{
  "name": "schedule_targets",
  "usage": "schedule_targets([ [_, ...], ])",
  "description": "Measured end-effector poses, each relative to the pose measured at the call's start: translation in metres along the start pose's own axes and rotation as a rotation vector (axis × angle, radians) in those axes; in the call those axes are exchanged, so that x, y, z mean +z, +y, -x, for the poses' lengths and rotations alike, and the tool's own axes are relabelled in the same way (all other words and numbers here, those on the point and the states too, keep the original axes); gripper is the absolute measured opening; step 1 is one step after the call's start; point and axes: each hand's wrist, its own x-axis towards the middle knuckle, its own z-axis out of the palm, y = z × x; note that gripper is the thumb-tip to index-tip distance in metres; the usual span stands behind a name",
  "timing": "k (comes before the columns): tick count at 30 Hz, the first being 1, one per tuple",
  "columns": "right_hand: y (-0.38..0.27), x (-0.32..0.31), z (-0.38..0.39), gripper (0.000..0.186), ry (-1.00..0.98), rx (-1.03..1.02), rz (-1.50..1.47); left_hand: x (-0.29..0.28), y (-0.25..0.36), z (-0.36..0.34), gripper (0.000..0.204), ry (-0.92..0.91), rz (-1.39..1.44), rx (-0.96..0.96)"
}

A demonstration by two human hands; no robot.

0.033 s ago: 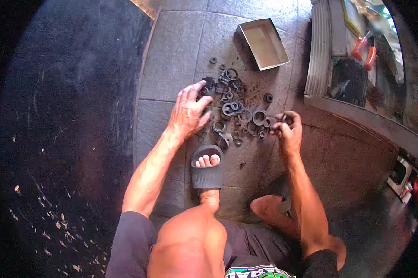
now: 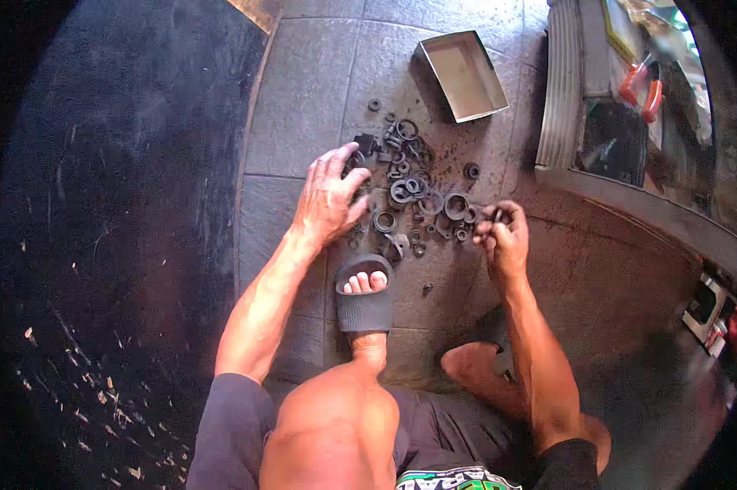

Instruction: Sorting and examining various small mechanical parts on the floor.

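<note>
A loose heap of dark rubber and metal rings, washers and small parts (image 2: 414, 186) lies on the tiled floor. My left hand (image 2: 328, 192) is at the heap's left side, fingers apart and curved over some dark pieces, its fingertips partly hiding what they touch. At the heap's right edge, my right hand (image 2: 503, 241) has its fingers closed around a small dark part (image 2: 499, 216). Just beyond the heap stands an open rectangular metal box (image 2: 460, 72), with no parts visible inside.
My sandaled foot (image 2: 364, 298) is between my forearms. A dark panel (image 2: 131, 163) borders the tiles on the left. At right stands a grey ridged unit (image 2: 560, 106) with red-handled pliers (image 2: 653, 102) and other items on it. A metal object (image 2: 703, 314) sits at the lower right.
The fingers of my right hand have shifted very slightly around the small part. My left hand is nearly where it was, and the heap looks the same.
</note>
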Motion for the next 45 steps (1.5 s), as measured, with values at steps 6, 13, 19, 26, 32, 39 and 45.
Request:
schedule_targets([
  [6, 0.029, 0.001, 0.043, 0.019, -0.126, 0.015, 0.571, -0.002, 0.001, 0.017, 0.044, 0.053, 0.018, -0.054],
  [13, 0.042, 0.048, 0.064, 0.028, -0.3, -0.367, 0.97, 0.006, 0.022, 0.04, 0.043, 0.218, -0.071, -0.004],
  [19, 0.051, 0.081, 0.066, 0.042, -0.211, -0.422, 1.055, 0.019, 0.031, 0.043, 0.032, 0.001, -0.122, 0.119],
  [26, 0.054, 0.079, 0.07, 0.038, -0.148, -0.31, 1.017, 0.015, 0.035, 0.046, 0.024, 0.116, 0.068, 0.012],
  [32, 0.049, 0.077, 0.066, 0.038, -0.169, -0.266, 1.071, 0.02, 0.036, 0.071, 0.013, 0.453, 0.405, -0.451],
  [39, 0.027, 0.105, 0.032, 0.043, -0.012, -0.533, 0.993, 0.009, 0.054, 0.083, 0.016, 0.318, 0.077, -0.401],
  [45, 0.019, 0.119, 0.006, 0.052, -0.06, -0.441, 1.194, 0.013, 0.058, 0.082, 0.02, 0.288, 0.053, -0.417],
])
